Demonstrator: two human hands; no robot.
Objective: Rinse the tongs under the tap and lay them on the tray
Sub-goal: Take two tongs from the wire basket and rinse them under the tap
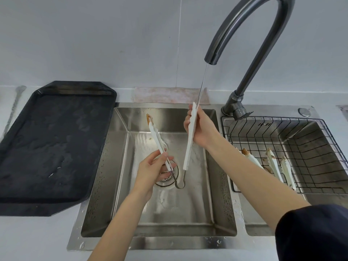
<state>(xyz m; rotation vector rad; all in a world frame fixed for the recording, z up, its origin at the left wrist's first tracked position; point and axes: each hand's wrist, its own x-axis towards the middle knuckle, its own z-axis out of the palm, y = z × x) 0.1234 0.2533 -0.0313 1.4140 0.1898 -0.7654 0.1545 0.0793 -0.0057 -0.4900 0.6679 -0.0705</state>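
Tongs [188, 147], one white pair with a bent wire hinge, hang spread over the left steel sink [222, 213]; left hand [150, 172] pinches one arm, right hand [201, 129] grips the other under a thin stream from the curved grey tap [244, 34]. More white tongs (about three) [273, 164] lie in the wire basket [310, 147]. One black, wet tray [56, 140] sits at the sink's left edge.

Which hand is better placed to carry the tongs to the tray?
Left. The left hand grips the tongs nearest the tray; the right hand would have to cross over.

Even, soft light; sharp focus, curved edges.
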